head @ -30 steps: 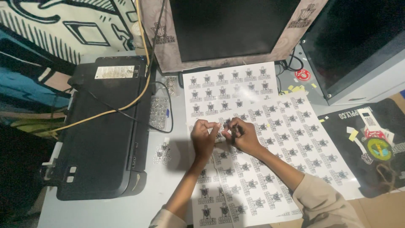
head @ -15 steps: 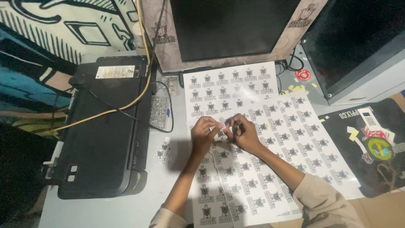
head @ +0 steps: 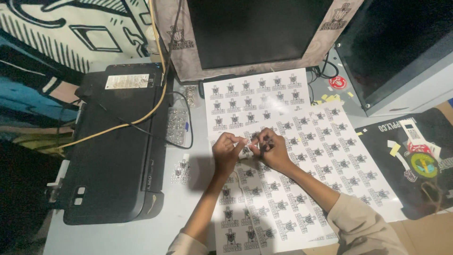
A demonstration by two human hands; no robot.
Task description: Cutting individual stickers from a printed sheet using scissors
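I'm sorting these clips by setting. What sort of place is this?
Probably a small print or sticker-making desk. Both hands, left hand and right hand, pinch a small sticker over printed sticker sheets, with a black printer beside them and a dark monitor behind.

It looked like a small print workshop: a black printer point(head: 118, 146) sat on the tabletop point(head: 188, 208) beside printed sticker sheets point(head: 325, 156), below a dark monitor point(head: 255, 30).
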